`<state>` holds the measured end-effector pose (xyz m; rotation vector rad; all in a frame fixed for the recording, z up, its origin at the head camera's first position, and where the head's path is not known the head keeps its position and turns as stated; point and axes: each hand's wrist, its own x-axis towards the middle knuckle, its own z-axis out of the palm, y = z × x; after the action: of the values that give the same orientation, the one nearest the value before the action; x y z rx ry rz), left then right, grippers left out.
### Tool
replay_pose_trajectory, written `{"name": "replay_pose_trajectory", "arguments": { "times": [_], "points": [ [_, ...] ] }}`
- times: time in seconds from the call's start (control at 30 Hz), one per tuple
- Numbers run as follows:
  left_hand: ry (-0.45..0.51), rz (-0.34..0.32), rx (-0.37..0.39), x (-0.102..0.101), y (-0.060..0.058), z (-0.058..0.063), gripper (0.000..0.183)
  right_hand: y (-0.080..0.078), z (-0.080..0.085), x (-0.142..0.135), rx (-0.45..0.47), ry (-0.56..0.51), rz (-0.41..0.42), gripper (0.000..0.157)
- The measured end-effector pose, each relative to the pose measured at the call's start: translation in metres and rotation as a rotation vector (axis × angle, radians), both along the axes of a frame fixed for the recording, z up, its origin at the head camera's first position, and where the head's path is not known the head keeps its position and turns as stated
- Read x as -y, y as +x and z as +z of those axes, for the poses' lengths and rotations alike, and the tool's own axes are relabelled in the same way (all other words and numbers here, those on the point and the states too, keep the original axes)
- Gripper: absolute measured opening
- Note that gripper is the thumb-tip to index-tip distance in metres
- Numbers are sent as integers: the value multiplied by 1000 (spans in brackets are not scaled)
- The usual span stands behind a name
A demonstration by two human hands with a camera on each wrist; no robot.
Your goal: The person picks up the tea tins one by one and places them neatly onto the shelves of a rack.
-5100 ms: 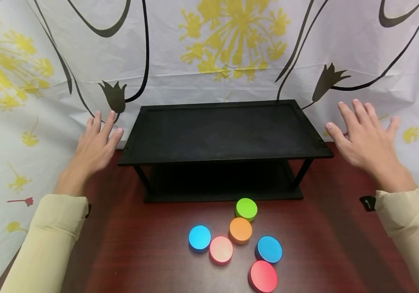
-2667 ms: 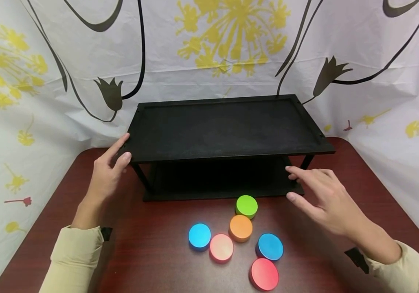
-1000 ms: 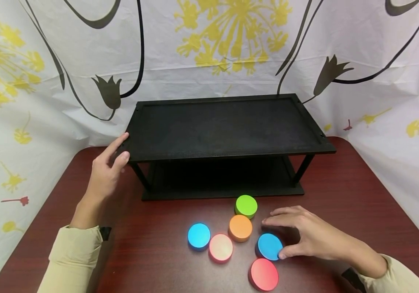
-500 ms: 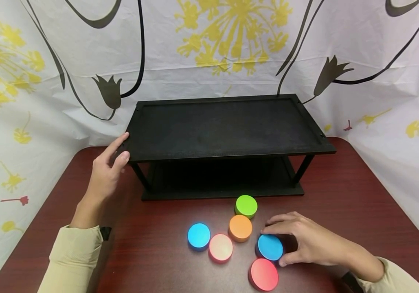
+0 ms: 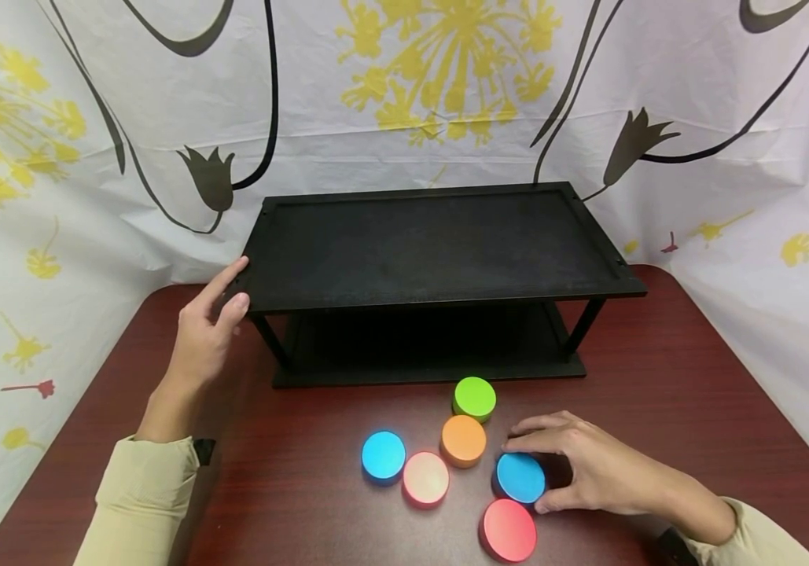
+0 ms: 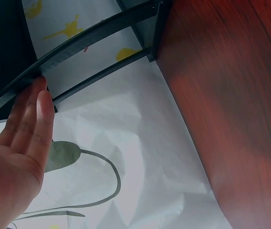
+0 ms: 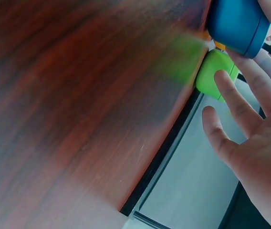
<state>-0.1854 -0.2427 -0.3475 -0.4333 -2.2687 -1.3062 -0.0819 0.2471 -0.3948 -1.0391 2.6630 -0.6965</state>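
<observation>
In the head view, my right hand [image 5: 588, 468] holds a dark blue round lidded container [image 5: 520, 477] between thumb and forefinger, the thumb at its near right side. The right wrist view shows this blue container [image 7: 235, 24] with the other fingers spread loosely beside it. My left hand [image 5: 199, 342] rests on the left end of a black two-level shelf [image 5: 418, 248], forefinger and thumb tips at the top board's edge. From the left wrist view, the straight fingers of the left hand [image 6: 23, 133] touch the board's edge from below.
Near the held container stand round containers: red [image 5: 508, 531], orange [image 5: 464, 441], green [image 5: 475, 398], pink [image 5: 426, 479] and light blue [image 5: 384, 457]. They stand on a dark red-brown table [image 5: 291, 487], in front of the shelf. A white patterned cloth [image 5: 404, 94] hangs around the back and sides.
Both hands came down from either side; the left settled on the shelf's edge, staying there. The right moved left to the dark blue container and closed its fingers around it. The containers stayed put.
</observation>
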Motion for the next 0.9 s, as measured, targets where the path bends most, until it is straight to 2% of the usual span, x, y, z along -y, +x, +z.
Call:
{"name": "replay_pose_trajectory", "arguments": {
  "times": [0.2,0.3,0.43,0.67,0.9],
  "points": [
    [1,-12,-2,-13,16,21,45,1,0,0,-5,4,-18,58],
    [3,-16,0,-16,19,24,45,1,1,0,-10,3,-31,57],
    [6,-10,-6,-13,16,20,44,0,2,-1,-28,-6,-40,56],
    [-8,16,3,1,-1,-3,46,-3,2,-4,-57,-23,-40,56],
    [-13,20,5,2,-1,-4,47,-8,6,-7,-88,-65,-38,55]
  ]
}}
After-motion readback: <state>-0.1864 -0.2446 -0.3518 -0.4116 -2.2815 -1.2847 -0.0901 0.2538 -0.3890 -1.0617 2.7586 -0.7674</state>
